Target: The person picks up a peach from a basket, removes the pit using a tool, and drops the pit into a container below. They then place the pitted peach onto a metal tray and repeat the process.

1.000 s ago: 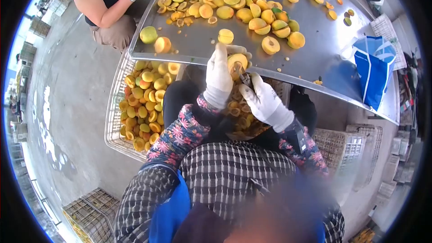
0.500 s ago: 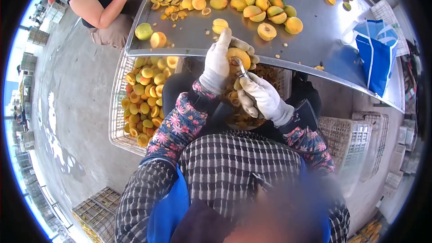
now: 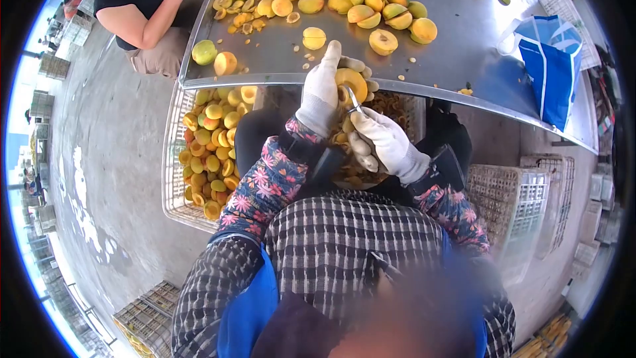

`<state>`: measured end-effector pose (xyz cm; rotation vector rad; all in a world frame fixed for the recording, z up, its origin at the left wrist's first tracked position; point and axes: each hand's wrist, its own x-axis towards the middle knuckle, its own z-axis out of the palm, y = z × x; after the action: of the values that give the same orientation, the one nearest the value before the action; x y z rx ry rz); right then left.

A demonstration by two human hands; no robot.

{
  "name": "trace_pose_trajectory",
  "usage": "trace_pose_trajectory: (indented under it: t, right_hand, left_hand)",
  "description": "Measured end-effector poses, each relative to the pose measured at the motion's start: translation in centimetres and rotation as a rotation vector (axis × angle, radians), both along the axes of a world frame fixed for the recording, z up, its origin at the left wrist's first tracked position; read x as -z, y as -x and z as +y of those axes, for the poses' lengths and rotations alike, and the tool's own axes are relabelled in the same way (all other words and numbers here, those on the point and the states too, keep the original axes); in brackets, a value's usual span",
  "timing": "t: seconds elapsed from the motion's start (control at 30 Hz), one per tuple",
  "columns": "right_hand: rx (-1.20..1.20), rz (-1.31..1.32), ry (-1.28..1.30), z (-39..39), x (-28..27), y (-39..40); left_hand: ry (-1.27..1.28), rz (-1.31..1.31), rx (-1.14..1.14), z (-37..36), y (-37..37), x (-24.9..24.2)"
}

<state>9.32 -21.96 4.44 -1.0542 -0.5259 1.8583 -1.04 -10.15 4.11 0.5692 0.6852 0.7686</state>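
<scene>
Gloved left hand (image 3: 322, 89) cupping a halved yellow fruit (image 3: 351, 86), gloved right hand (image 3: 384, 142) gripping a small metal tool (image 3: 354, 101)

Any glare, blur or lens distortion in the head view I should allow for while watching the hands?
Head view: strong fisheye, black at the corners, the metal table's edge bowed; white glare on the tabletop's right part, left of the blue bag; a large smear over the bottom centre-right; left hand, right hand and fruit half fairly clear.
</scene>
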Motion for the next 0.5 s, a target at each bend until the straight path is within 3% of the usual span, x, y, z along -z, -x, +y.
trace_pose_trajectory:
  t: [0.1, 0.2, 0.23, 0.27, 0.37, 0.43, 0.5]
  right_hand:
    - [-0.065, -0.254, -0.072, -0.2, 0.1, -0.7]
    - [-0.131, -0.288, -0.129, -1.0, 0.2, -1.7]
    - [-0.266, -0.362, -0.138, -1.6, -0.7, -2.5]
    - [-0.335, -0.249, -0.157, -2.2, -0.1, -2.6]
    - [-0.386, -0.946, -0.376, -3.1, 0.6, -3.5]
    - [-0.3, -1.294, -0.505, -4.1, 2.0, -4.7]
    - [-0.436, -1.36, -0.415, -4.6, 1.2, -5.9]
  left_hand:
    - [0.07, 0.022, 0.019, -0.1, -0.3, 0.2]
    - [0.091, 0.03, 0.006, 0.1, -0.6, 1.0]
    - [0.1, 0.028, -0.002, 0.1, -0.7, 1.1]
    - [0.087, 0.026, -0.041, 0.2, -0.7, 1.1]
    - [0.084, 0.048, -0.118, 0.3, 0.0, -0.2]
    - [-0.548, 0.242, -0.077, 1.3, 2.7, 1.1]
    - [-0.74, 0.533, 0.025, 3.1, 6.4, -0.2]
